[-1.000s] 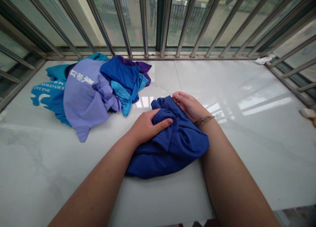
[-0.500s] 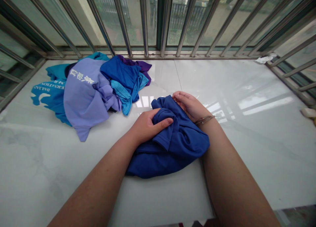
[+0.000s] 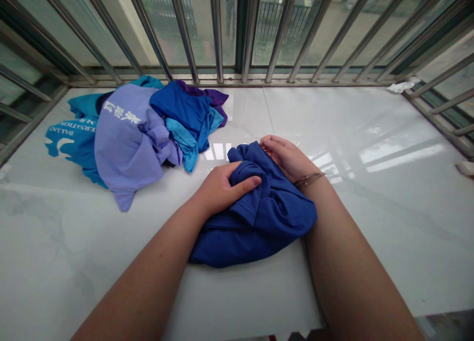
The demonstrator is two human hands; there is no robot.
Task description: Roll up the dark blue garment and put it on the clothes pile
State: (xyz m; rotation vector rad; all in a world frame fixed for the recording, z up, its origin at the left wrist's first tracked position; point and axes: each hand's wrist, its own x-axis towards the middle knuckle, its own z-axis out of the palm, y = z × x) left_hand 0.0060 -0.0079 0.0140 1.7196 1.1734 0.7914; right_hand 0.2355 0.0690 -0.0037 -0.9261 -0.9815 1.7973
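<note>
A crumpled dark blue shirt (image 3: 266, 217) lies bunched on the white marble sill (image 3: 370, 192) in front of me. My left hand (image 3: 218, 190) is closed on a fold of the shirt's near-left side, thumb pressed over the cloth. At the shirt's far edge my right hand (image 3: 285, 155) has its fingers curled into the fabric, and a thin bracelet (image 3: 309, 179) sits on that wrist. Both forearms rest along either side of the bundle.
A heap of clothes (image 3: 140, 128) in lilac, teal, blue and purple lies at the back left. Metal window bars (image 3: 240, 34) run along the far edge and both sides. A crumpled white scrap (image 3: 402, 86) sits in the far right corner.
The view has shifted very slightly; both hands keep the same grip on the blue shirt.
</note>
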